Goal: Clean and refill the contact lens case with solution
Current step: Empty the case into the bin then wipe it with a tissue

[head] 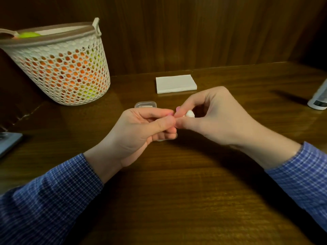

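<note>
Broadly, the dark brown wooden bench (pixel 177 191) carries everything, with a white perforated plastic basket (pixel 62 68) of orange and yellow-green items standing at its far left. A folded white paper tissue (pixel 176 84) lies flat near the back wall. Just in front of it, beside the hands, sits a small clear plastic rounded-rectangle lid or box (pixel 145 104), partly hidden by the left fingers. The task's thing, a small contact lens case with pink parts (pixel 177 109), is held above the bench between both hands at the centre; only slivers of pink show between the fingertips, so its full shape is hard to make out. A small white rounded cap or wad (pixel 190 114) peeks from inside the right hand; what it is cannot be told. A clear edge shows under the left fingers, too little to identify.

At the right edge a white bottle with a dark label (pixel 319 99) is cut off by the frame, and a grey flat object (pixel 8 142) is cropped at the left edge.

Both forearms, in blue checked sleeves (pixel 53 191), angle inward. The left hand (pixel 141 135) has its fingers curled, thumb and forefinger pinching the case. The right hand (pixel 212 117) arches over, fingers bent, pinching the same piece from the other side.
</note>
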Tool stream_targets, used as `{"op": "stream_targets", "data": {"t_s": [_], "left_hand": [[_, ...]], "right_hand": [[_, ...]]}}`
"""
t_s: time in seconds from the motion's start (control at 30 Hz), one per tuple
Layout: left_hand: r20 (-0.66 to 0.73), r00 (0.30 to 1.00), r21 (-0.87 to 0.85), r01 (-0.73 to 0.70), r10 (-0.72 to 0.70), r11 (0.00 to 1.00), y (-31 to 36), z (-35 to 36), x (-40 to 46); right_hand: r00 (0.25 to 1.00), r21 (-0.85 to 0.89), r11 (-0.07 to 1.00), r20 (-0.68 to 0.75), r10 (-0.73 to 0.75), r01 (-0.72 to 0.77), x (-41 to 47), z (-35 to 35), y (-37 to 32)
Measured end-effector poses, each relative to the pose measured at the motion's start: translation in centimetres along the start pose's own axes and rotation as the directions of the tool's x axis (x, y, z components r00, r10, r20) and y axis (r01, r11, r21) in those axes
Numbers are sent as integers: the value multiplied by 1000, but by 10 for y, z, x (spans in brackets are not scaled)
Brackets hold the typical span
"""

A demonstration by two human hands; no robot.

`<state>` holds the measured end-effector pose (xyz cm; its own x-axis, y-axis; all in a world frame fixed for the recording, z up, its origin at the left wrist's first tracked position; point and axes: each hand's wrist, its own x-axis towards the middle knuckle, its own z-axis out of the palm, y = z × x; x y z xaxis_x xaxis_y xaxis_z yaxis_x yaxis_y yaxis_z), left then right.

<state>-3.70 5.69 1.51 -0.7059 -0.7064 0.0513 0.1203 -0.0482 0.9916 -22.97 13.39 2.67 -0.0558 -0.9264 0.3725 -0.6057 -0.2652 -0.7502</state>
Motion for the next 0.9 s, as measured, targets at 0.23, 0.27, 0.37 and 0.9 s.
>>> {"op": "stream_targets", "data": {"t_s": [0.23,0.27,0.37,0.9], "left_hand": [[114,985,-102,139,-127,985,3,-2,2],[106,987,-103,133,-122,986,3,-3,3],[28,998,-63,58,-57,996,3,-5,2],[73,995,-75,72,-66,995,2,-10,5]], "right_hand": [[983,185,971,-128,-129,151,-8,7,1],[978,123,981,-161,-131,151,-7,10,1],[975,-34,996,-203,-84,79,-5,13,-2],[969,-91,990,-211,-129,112,-6,14,-5]]}}
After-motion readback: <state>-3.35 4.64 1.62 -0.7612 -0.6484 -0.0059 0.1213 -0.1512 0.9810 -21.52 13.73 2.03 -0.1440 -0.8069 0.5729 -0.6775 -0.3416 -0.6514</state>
